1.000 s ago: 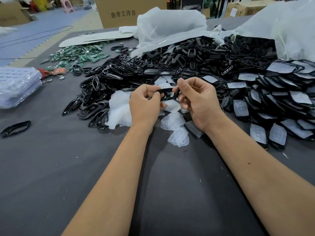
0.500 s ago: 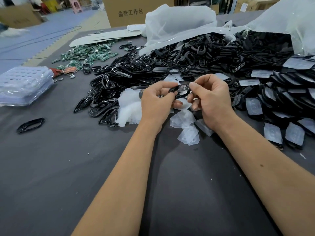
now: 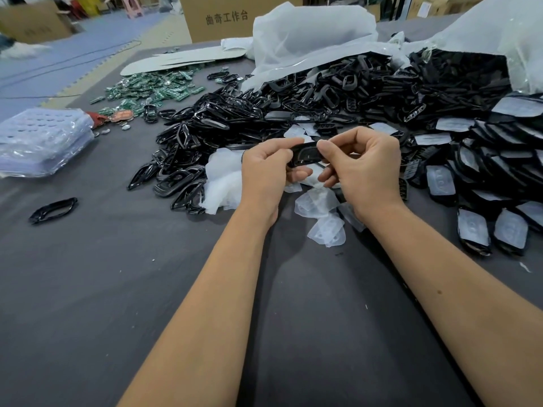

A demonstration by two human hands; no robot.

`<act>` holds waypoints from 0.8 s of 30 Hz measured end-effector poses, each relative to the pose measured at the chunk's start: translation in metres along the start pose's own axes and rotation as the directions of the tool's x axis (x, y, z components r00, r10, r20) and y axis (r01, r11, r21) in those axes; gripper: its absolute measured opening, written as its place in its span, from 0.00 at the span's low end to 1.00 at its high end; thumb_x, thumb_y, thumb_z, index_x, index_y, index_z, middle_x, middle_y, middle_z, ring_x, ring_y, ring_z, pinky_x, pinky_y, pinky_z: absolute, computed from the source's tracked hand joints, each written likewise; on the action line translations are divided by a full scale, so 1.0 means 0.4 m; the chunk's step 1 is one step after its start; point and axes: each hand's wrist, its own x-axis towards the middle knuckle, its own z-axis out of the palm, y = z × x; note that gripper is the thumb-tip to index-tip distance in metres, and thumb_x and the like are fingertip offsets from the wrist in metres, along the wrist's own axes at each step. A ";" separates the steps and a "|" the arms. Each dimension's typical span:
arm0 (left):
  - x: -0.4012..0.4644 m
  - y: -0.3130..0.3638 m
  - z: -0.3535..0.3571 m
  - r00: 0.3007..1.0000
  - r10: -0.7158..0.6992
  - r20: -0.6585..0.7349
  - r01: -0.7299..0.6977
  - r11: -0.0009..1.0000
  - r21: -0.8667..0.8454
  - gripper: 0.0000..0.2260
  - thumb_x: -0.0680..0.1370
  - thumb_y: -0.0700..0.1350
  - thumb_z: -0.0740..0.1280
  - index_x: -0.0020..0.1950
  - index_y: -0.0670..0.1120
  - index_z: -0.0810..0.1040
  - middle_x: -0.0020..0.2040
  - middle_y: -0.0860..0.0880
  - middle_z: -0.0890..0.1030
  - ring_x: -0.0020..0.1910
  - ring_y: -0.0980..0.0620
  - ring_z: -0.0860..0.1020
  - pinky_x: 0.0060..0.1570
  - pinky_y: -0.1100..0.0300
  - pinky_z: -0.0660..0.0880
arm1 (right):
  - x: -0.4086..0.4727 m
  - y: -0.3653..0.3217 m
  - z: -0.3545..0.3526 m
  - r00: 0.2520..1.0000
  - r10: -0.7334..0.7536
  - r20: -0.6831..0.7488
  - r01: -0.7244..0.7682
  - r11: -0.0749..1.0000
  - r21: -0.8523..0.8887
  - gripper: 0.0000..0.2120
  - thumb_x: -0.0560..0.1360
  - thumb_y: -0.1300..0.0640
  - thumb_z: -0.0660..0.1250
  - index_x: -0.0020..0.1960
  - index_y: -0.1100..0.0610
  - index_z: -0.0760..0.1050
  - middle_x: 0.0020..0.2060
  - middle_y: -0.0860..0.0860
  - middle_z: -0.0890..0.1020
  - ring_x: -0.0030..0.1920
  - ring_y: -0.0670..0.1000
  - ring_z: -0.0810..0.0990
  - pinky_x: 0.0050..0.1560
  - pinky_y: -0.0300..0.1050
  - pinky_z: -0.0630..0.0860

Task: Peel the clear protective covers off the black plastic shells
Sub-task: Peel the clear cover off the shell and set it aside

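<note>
A black shell (image 3: pixel 305 154) is pinched between the left hand (image 3: pixel 264 174) and the right hand (image 3: pixel 364 168) (fingers curled on both ends), held above peeled covers (image 3: pixel 320 210) on the table (image 3: pixel 117 289).

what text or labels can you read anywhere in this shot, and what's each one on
"曲奇工作台": printed in black on the cardboard box behind the table.
Clear covers on the black shells at right: faint embossed marks, too blurred to read.
Brown box at far left: faint print, unreadable.
White label on a box at top right: too small to read.
</note>
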 end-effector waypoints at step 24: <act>0.005 -0.014 -0.013 0.987 0.136 0.088 -0.141 0.988 0.064 0.10 0.78 0.29 0.69 0.52 0.43 0.84 0.32 0.46 0.77 0.27 0.56 0.74 0.29 0.66 0.70 | 0.010 0.012 -0.003 0.994 0.065 0.084 -0.055 0.992 -0.110 0.07 0.76 0.54 0.77 0.43 0.55 0.81 0.33 0.53 0.86 0.26 0.50 0.82 0.26 0.42 0.74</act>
